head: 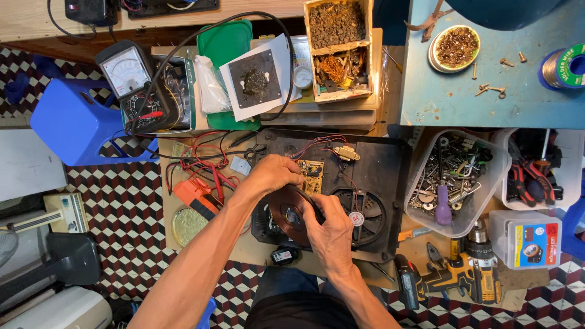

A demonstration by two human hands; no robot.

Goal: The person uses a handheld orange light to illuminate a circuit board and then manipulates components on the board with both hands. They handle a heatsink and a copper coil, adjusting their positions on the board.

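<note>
An electronics repair workshop: an analog multimeter (129,82) far left, a solder spool (563,67) far right, a tub of screwdrivers (454,183), a cordless drill (472,271).

Floor (131,207): checkered tile — red, black, white cubes. Blue plastic stool (73,125) at left; blue-painted table (445,97) (upper right); wooden bench (36,21) along top.

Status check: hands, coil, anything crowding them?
Both hands, left and right, gripping round copper coil. Coil over open black casing. Red wires close left.
</note>
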